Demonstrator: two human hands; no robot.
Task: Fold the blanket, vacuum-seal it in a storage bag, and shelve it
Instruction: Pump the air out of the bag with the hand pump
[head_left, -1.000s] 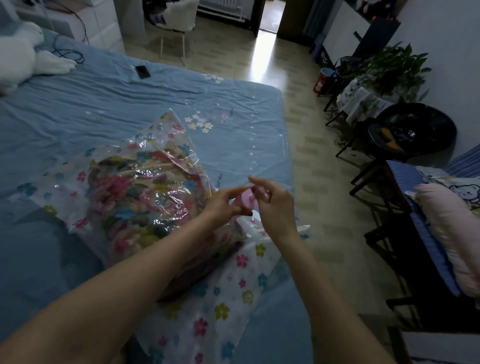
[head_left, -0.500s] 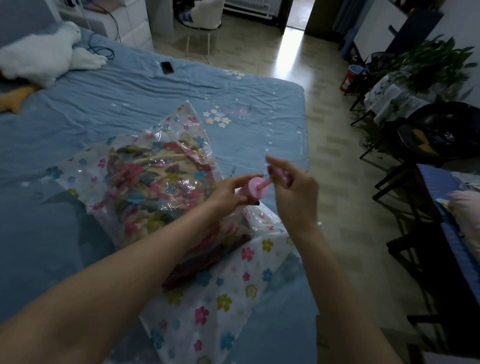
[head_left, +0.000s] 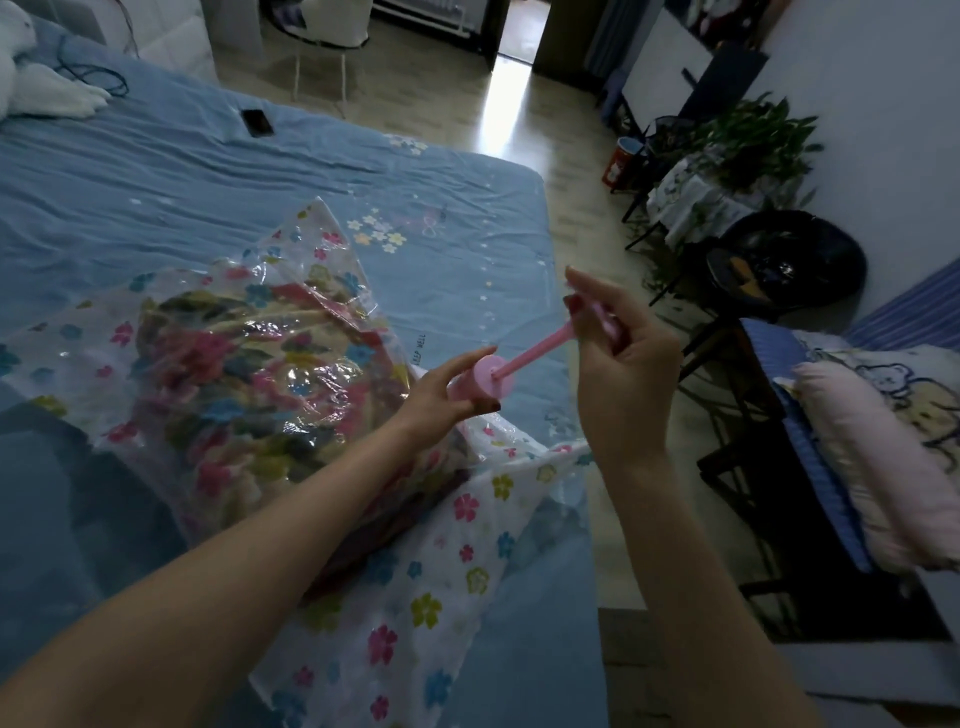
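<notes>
- While your left hand (head_left: 441, 395) grips the pink pump (head_left: 485, 382) barrel and your right hand (head_left: 621, 364) pinches its drawn-out handle, a skewed push could break the valve seal
- Your blanket (head_left: 249, 374) sits bagged (head_left: 431, 597) on the bed (head_left: 156, 171); loose plastic could let air back in

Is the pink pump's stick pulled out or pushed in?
Pulled out. The pump's pink rod shows bare between the left hand holding the barrel and the right hand gripping the handle.
</notes>
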